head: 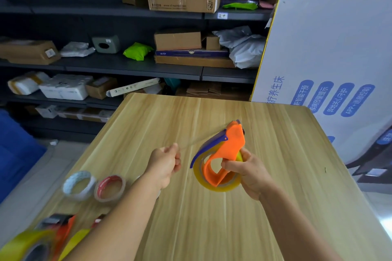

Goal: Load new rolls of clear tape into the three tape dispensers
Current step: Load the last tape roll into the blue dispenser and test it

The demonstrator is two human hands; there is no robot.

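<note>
Both hands work: right (248, 168) grips orange dispenser (224, 154), left (165, 161) pinches tape strand (197, 141).

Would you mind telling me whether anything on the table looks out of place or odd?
Nothing looks damaged or spilled. The right hand grips the orange dispenser, already holding a clear roll, above the table, while the left hand pinches a drawn-out tape strip. Two emptied cores sit left.

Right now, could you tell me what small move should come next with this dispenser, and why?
Probably tear the tape against the blade at the dispenser's tip. The right hand grips it with a roll already seated, and the left hand pinches a strip stretched taut from the tip, so the threading looks done.
</note>
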